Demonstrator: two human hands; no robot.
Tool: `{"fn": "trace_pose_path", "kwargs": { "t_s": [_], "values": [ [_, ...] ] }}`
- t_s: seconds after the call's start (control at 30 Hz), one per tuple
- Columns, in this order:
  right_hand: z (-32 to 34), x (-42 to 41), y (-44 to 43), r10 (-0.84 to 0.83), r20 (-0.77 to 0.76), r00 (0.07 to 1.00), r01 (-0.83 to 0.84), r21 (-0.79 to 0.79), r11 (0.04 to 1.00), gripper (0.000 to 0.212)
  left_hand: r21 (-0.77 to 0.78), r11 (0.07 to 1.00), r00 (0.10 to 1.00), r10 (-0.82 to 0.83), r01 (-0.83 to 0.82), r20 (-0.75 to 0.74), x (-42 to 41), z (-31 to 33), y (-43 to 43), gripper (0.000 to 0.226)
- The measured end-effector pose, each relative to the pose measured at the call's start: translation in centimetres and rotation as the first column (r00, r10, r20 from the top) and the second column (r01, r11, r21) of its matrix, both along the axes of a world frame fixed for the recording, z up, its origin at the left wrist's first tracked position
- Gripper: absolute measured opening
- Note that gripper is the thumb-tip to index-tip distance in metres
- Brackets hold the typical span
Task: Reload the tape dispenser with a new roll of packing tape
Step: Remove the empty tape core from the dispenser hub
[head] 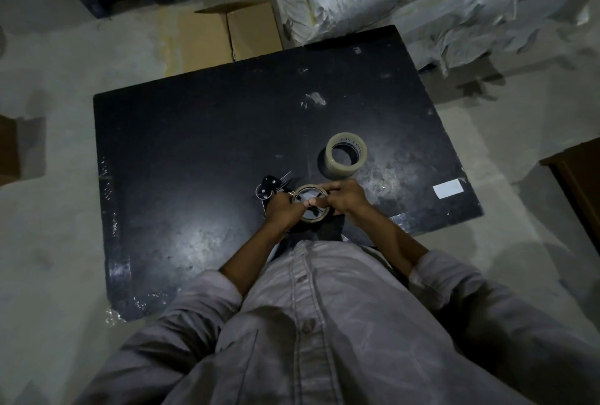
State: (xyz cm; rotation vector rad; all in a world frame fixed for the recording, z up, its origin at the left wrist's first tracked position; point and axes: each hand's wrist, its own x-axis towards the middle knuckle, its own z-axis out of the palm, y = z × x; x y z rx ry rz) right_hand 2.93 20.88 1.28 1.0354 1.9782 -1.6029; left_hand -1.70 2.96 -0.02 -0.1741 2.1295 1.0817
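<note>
Tape dispenser [269,188]: near table [194,144] edge, gripped by left hand [285,209].
Old core [313,216]: on it, rim pinched by right hand [347,198].
New roll [341,172]: flat, toward right edge, untouched.
Handling: probably light, rigid, slick; grab through hole.

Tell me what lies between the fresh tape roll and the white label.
Only bare, scuffed black table, as the head view shows, between the tape roll and the white label. The left hand and right hand grip the dispenser.
</note>
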Motion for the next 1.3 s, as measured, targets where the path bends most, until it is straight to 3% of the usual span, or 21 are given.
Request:
{"fn": "trace_pose_path", "kwargs": {
  "t_s": [0.33, 0.43, 0.5, 0.57, 0.6, 0.67, 0.73, 0.77, 0.83, 0.93, 0.97, 1.03, 1.07, 1.13, 1.23, 1.3],
  "values": [
    [0.3, -0.8, -0.8, -0.011, -0.056, 0.998, 0.015, 0.064, 0.998, 0.054, -0.036, 0.996, 0.997, 0.08, -0.079, 0.02, 0.2, 0.3, 0.2, 0.044],
    [0.5, -0.5, -0.3, 0.106, -0.118, 0.987, -0.096, 0.087, 0.992, 0.059, -0.039, 0.999, 1.0, -0.023, 0.024, 0.007, -0.5, 1.4, -0.4, 0.025],
    [0.6, -0.5, 0.3, 0.208, -0.123, 0.97, -0.208, 0.02, 0.978, 0.078, -0.04, 0.988, 0.986, -0.15, 0.148, -0.072, -0.8, 2.4, -1.4, 0.014],
    [0.8, -0.6, 0.6, 0.316, -0.105, 0.943, -0.322, -0.041, 0.946, 0.104, -0.083, 0.972, 0.928, -0.236, 0.221, -0.289, -0.6, 3.4, -2.8, 0.035],
    [0.8, -0.8, 0.5, 0.381, -0.1, 0.919, -0.385, -0.021, 0.923, 0.117, -0.131, 0.965, 0.858, -0.263, 0.228, -0.442, -0.4, 3.8, -3.5, 0.05],
    [0.3, -1.1, -0.3, 0.534, -0.068, 0.843, -0.523, 0.126, 0.843, 0.145, -0.288, 0.926, 0.708, -0.372, 0.243, -0.6, 0.0, 3.9, -4.9, 0.099],
    [-0.6, -1.8, -1.0, 0.658, 0.015, 0.753, -0.635, 0.278, 0.721, 0.163, -0.394, 0.874, 0.731, -0.464, 0.285, -0.5, -0.1, 3.0, -5.7, 0.163],
    [-0.4, -2.1, -1.4, 0.704, 0.063, 0.708, -0.685, 0.306, 0.661, 0.164, -0.408, 0.857, 0.756, -0.487, 0.315, -0.438, -0.5, 2.5, -5.7, 0.181],
    [0.8, -2.7, -2.4, 0.76, 0.134, 0.636, -0.755, 0.313, 0.576, 0.155, -0.435, 0.797, 0.752, -0.573, 0.419, -0.325, -1.8, 1.9, -5.5, 0.193],
    [1.3, -3.0, -2.8, 0.775, 0.158, 0.612, -0.765, 0.368, 0.529, 0.137, -0.349, 0.748, 0.717, -0.653, 0.564, -0.243, -4.0, 1.6, -5.6, 0.184],
    [1.3, -3.0, -2.8, 0.769, 0.161, 0.619, -0.76, 0.373, 0.533, 0.133, -0.263, 0.797, 0.764, -0.6, 0.544, -0.236, -4.4, 1.5, -5.6, 0.171],
    [1.5, -2.9, -2.7, 0.76, 0.167, 0.629, -0.754, 0.37, 0.543, 0.129, -0.14, 0.929, 0.881, -0.37, 0.343, -0.295, -4.7, 1.1, -5.0, 0.123],
    [1.4, -2.8, -2.6, 0.755, 0.164, 0.635, -0.75, 0.364, 0.552, 0.128, -0.16, 0.962, 0.899, -0.266, 0.222, -0.349, -4.7, 0.5, -4.4, 0.101],
    [1.3, -2.6, -2.6, 0.747, 0.158, 0.646, -0.737, 0.381, 0.558, 0.126, -0.294, 0.952, 0.88, -0.21, 0.085, -0.425, -4.6, -1.2, -3.0, 0.076],
    [1.4, -2.4, -3.1, 0.722, 0.17, 0.671, -0.713, 0.415, 0.565, 0.122, -0.404, 0.914, 0.845, -0.243, 0.035, -0.476, -4.1, -3.2, -1.9, 0.067],
    [2.0, -2.4, -3.8, 0.727, 0.208, 0.654, -0.722, 0.458, 0.519, 0.12, -0.469, 0.882, 0.823, -0.293, 0.037, -0.487, -4.2, -3.5, -1.7, 0.067]
  ]
}}
